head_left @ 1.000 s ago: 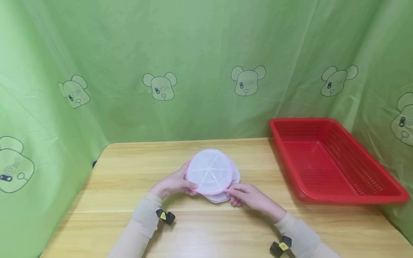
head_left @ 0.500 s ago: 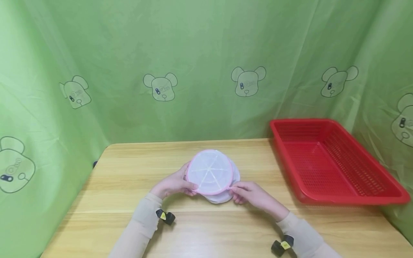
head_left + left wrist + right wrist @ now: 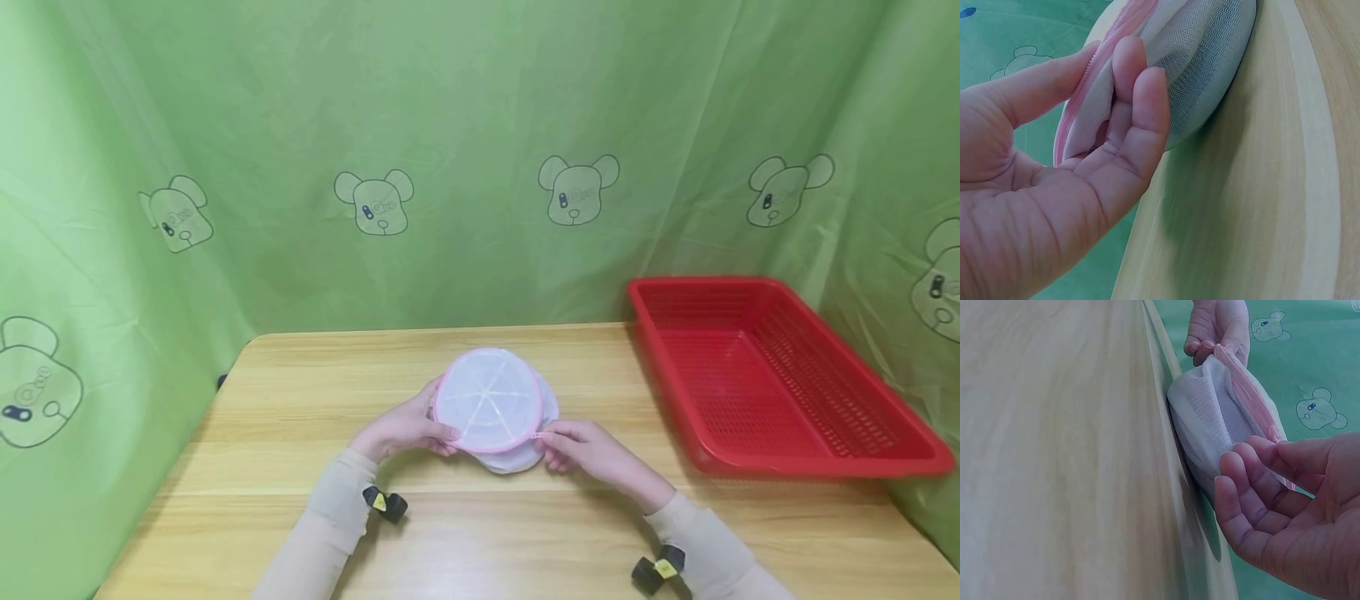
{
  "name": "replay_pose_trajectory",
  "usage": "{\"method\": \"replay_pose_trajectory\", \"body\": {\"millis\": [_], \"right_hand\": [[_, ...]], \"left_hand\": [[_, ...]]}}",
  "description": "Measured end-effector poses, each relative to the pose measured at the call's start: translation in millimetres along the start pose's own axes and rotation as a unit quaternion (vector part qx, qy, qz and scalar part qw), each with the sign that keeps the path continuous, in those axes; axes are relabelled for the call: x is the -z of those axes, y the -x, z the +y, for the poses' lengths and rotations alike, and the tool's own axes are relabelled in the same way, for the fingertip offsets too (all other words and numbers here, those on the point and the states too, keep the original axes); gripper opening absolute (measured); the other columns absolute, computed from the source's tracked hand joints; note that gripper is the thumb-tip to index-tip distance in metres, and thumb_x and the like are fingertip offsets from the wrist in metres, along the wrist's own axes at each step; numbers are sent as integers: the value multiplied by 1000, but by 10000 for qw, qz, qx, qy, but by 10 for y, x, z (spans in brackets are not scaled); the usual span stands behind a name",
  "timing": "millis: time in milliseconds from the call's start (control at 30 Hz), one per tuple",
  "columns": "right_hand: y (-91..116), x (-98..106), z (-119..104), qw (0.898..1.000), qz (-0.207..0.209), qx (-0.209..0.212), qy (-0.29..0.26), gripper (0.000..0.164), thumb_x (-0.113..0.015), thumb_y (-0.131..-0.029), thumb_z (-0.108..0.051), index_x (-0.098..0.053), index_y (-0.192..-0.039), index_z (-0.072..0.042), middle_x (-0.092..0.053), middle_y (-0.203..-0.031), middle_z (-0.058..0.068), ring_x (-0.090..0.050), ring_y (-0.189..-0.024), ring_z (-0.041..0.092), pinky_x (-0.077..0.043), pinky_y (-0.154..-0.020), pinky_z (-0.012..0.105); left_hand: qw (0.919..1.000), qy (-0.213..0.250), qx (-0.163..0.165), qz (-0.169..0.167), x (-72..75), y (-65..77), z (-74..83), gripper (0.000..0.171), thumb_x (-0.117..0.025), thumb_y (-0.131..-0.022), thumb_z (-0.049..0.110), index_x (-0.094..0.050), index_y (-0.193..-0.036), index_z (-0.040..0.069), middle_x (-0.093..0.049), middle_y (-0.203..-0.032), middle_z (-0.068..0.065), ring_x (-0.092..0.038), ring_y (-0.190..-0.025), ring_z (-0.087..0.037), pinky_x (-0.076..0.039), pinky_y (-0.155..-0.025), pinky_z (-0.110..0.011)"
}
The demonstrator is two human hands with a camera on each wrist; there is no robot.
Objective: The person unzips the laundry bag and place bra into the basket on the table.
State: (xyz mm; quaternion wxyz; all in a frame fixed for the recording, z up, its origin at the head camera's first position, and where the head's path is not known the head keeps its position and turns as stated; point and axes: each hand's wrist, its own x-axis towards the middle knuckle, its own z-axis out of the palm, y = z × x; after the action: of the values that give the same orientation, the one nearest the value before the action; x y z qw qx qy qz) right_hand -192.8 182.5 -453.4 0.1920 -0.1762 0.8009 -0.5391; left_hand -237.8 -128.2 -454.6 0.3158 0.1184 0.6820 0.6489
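Note:
A round white mesh laundry bag (image 3: 491,396) with a pink zipper round its top sits near the middle of the table. My left hand (image 3: 408,427) grips the bag's left edge, thumb on the upper rim; in the left wrist view the fingers curl against the mesh below the pink zipper (image 3: 1094,69). On the bag's lower right, my right hand (image 3: 585,452) pinches the small zipper pull (image 3: 538,435) between thumb and forefinger. The right wrist view shows the pull mostly covered by those fingertips, with the other fingers loosely curled beside the mesh (image 3: 1204,412).
To the right stands a red plastic basket (image 3: 693,454) with slotted walls, on the wooden table (image 3: 300,375). A green curtain (image 3: 480,100) printed with bear heads hangs behind and along both sides. Each wrist carries a small black camera (image 3: 390,507).
My right hand has shifted slightly to the right and up along the bag's rim with the zipper pull. The left hand and the bag have stayed almost still.

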Motion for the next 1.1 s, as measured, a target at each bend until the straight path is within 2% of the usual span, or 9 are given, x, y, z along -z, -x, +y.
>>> {"method": "replay_pose_trajectory", "body": {"millis": [500, 1100], "right_hand": [[-9, 30, 36, 10000, 52, 1, 51, 31, -52, -100, -22, -66, -106, 5, -67, -87, 21, -65, -76, 17, -62, -71, 36], [-11, 65, 13, 9998, 171, -30, 7, 29, -51, -100, -18, -65, -105, 8, -66, -90, 24, -64, -79, 17, -62, -71, 34]], "left_hand": [[10000, 17, 42, 28, -16, 1, 10, 110, -68, -80, -7, 0, -157, 33, -54, -121, -29, -68, -74, -26, -63, -72, -36], [10000, 21, 64, -18, -11, -3, -4, 111, -69, -81, -6, 2, -157, 32, -54, -121, -29, -67, -75, -25, -63, -72, -35]]}}
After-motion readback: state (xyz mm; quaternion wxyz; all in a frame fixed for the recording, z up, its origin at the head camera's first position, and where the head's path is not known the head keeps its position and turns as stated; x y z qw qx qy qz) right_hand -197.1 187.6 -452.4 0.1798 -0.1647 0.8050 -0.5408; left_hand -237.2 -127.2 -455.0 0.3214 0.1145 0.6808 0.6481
